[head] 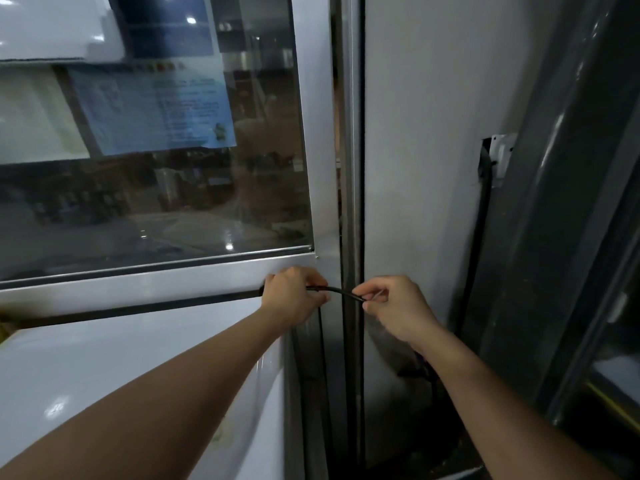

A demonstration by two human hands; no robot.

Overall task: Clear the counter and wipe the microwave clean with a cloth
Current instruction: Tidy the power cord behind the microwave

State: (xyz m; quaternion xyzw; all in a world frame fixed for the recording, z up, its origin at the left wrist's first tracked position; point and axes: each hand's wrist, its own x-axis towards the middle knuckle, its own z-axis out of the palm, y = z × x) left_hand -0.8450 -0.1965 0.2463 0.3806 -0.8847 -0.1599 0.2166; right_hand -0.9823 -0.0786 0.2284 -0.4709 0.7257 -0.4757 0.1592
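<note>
Black cable (337,291) spans between both hands, pinched in each one's fingers.

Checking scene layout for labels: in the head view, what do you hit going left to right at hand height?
white surface → left hand → black cord → right hand → white wall → dark frame

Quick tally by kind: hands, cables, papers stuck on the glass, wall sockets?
Hands: 2, left hand and right hand, both pinching the cable
Thin black cable: 1
Papers on the glass: 3, blue printed notice, white sheet, pale sheet
White wall socket: 1
Total: 7
</note>
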